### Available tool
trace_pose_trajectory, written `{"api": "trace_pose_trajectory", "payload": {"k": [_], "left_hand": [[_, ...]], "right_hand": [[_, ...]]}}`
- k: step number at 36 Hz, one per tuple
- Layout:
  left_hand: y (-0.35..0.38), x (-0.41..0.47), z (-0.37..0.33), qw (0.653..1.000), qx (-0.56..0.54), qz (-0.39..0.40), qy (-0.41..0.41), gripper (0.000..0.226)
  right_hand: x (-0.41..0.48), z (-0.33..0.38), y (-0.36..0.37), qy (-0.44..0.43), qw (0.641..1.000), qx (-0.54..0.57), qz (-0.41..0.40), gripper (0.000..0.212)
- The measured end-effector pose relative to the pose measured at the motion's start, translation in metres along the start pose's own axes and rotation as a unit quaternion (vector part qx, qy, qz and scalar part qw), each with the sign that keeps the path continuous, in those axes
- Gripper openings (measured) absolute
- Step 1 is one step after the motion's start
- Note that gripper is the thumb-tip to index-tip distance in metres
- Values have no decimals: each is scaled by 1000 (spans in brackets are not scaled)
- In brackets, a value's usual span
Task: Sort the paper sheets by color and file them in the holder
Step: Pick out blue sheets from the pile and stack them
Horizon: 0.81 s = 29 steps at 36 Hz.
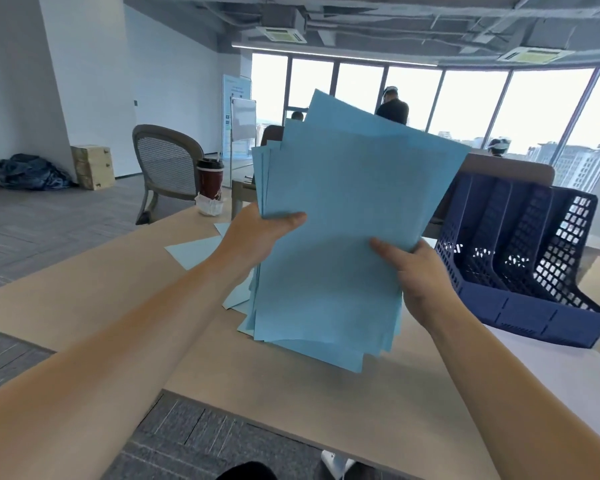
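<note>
A loose stack of blue paper sheets (347, 216) stands nearly upright above the tan table (125, 289), its sheets fanned unevenly. My left hand (257, 237) grips the stack's left edge with the thumb across the front. My right hand (418, 275) grips the right edge, thumb on the front sheet. Several paler blue sheets (196, 251) lie flat on the table behind the stack, partly hidden by it. The dark blue mesh file holder (520, 271) with several upright slots stands to the right of my right hand; its slots look empty.
A dark red coffee cup (210, 180) and a crumpled white bag (209, 206) sit at the table's far left edge. A grey chair (168, 168) stands behind it. People are at desks by the windows far back.
</note>
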<state>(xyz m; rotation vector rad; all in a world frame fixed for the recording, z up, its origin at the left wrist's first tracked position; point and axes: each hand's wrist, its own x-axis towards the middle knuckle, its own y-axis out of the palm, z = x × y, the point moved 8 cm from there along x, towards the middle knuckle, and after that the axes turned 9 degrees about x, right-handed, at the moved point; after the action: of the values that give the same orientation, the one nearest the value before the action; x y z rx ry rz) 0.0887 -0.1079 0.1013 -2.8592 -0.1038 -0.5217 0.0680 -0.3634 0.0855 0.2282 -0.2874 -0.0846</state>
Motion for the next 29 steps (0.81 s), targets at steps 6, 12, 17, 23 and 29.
{"api": "trace_pose_trajectory", "payload": {"k": [6,12,17,23,29], "left_hand": [[-6,-3,-3,999,-45,-17,-3,69],[0,-9,12,997,-60,26,-33,51],[11,-22,44,993,-53,61,-88,57],[21,-21,55,994,-39,55,-89,42],[20,-9,60,995,-11,33,-95,42]], "right_hand": [[1,13,0,-45,999,5,11,41],[-3,-4,-3,-5,1000,-11,26,53],[-14,-40,-6,72,996,0,46,42],[-8,-50,-1,80,996,12,31,34],[6,-53,-5,75,996,-48,3,20]]}}
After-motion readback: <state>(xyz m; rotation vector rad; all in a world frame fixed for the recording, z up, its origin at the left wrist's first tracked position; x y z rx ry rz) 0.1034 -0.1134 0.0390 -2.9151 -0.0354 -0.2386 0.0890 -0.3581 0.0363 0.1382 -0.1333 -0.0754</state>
